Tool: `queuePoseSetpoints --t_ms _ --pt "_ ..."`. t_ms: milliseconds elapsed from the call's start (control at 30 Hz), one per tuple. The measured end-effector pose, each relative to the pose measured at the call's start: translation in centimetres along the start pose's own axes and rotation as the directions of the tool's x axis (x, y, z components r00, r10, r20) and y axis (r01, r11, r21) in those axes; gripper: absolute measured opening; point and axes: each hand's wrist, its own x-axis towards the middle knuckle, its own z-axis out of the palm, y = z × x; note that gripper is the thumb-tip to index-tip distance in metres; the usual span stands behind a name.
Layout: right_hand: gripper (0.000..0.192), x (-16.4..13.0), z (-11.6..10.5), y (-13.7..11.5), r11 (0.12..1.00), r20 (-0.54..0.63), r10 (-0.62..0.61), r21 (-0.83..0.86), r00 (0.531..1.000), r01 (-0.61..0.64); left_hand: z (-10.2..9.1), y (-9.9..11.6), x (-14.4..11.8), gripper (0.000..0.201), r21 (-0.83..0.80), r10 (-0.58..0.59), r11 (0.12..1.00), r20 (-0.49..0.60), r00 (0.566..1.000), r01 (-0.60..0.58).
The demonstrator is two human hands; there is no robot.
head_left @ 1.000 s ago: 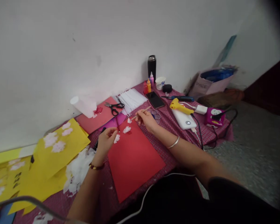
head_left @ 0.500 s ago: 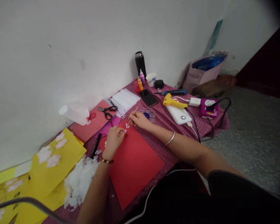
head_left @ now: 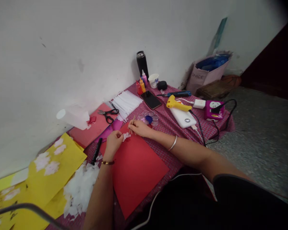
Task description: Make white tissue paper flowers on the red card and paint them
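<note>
A sheet of red paper (head_left: 139,169) lies under both hands. Near its far corner sits a small cluster of crumpled pinkish-white paper bits (head_left: 126,136). My left hand (head_left: 113,143) is closed in a pinch at the left side of this cluster; what is between its fingertips is too small to make out. Held in my right hand (head_left: 141,129) is a thin wooden stick (head_left: 132,121), its lower end close to the bits. Beyond my right hand lies a clear flower-shaped palette (head_left: 154,118) with blue in the middle.
Black scissors (head_left: 108,115) rest on red paper at the left, near a black marker (head_left: 96,151). White paper scraps (head_left: 79,188) and yellow sheets (head_left: 60,159) lie nearer. A phone (head_left: 150,99), paint bottles (head_left: 142,85), a yellow glue gun (head_left: 179,104) and cables stand to the right.
My left hand has moved slightly left and down, and the right hand has shifted a little left and nearer with the stick. More of the white cluster shows between them.
</note>
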Motion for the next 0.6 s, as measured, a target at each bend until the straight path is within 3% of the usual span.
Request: queuePoseSetpoints --t_ms 267,467,600 --pt "0.018 -0.3 0.5 0.1 1.0 0.029 -0.007 -0.009 1.0 0.008 -0.1 -0.4 0.0 0.012 -0.069 -0.017 0.997 0.004 1.0 0.018" --pt "0.019 0.0 -0.8 -1.3 0.987 -0.005 0.078 0.139 0.997 -0.077 -0.5 0.1 -0.2 0.015 -0.116 0.036 0.993 -0.01 0.999 -0.037" --pt "0.021 0.3 -1.4 -1.3 0.987 -0.029 0.094 0.132 0.995 -0.089 0.1 0.6 -0.2 0.017 -0.106 0.087 0.99 -0.034 0.996 -0.09"
